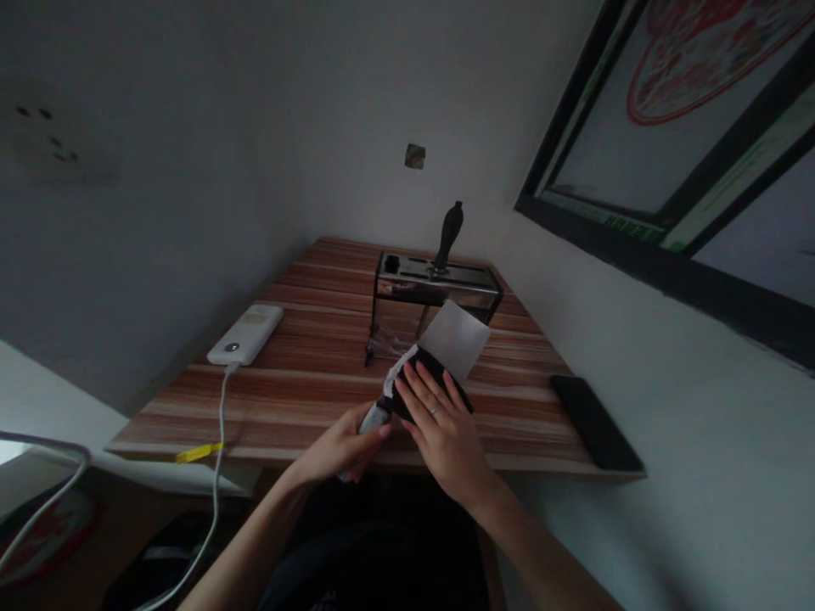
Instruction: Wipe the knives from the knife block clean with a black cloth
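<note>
Fingers wrapped, my left hand (347, 445) is closed around the grey-white handle (374, 417) of a flat tool whose kind I cannot make out. My right hand (439, 424) lies stretched out flat on a dark flat piece (428, 363) joined to or resting by that handle, a ring on one finger. A ragged white strip (400, 370) runs along the dark piece's left edge. Beyond the fingers a pale rectangular sheet (459, 335) sticks out; whether it is paper or metal is unclear. The undersides of both hands are hidden.
A metal-framed device (439, 284) with an upright black handle (451, 233) stands behind my hands on the wooden table (318, 331). Left lies a white power bank (248, 335) with a cable (220, 433) and a yellow tag (199, 452). A black phone (595, 423) lies right.
</note>
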### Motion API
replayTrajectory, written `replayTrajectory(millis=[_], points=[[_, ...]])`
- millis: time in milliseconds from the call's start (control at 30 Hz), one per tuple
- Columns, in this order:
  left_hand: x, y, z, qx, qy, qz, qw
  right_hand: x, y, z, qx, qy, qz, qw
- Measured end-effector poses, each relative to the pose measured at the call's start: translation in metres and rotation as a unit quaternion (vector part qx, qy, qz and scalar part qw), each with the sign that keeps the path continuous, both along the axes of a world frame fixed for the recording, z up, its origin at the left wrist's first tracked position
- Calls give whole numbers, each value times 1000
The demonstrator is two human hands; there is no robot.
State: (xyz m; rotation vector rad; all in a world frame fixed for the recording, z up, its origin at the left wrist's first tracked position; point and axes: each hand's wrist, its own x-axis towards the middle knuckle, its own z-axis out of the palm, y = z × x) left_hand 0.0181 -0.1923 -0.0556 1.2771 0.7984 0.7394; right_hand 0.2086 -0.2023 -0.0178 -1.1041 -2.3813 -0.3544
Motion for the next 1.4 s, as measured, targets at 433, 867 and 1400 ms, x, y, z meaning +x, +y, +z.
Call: replayTrajectory(millis=[433, 867, 1400], points=[[-2, 5, -9, -3, 17, -22, 1000, -19, -17, -14, -17, 21, 21, 999], [-2, 3, -9, 7, 28, 0, 1000, -14, -14, -14, -11, 7, 20, 1000], [-4, 2, -1, 8, 23, -50, 998, 30, 46, 19, 4, 84, -55, 995]])
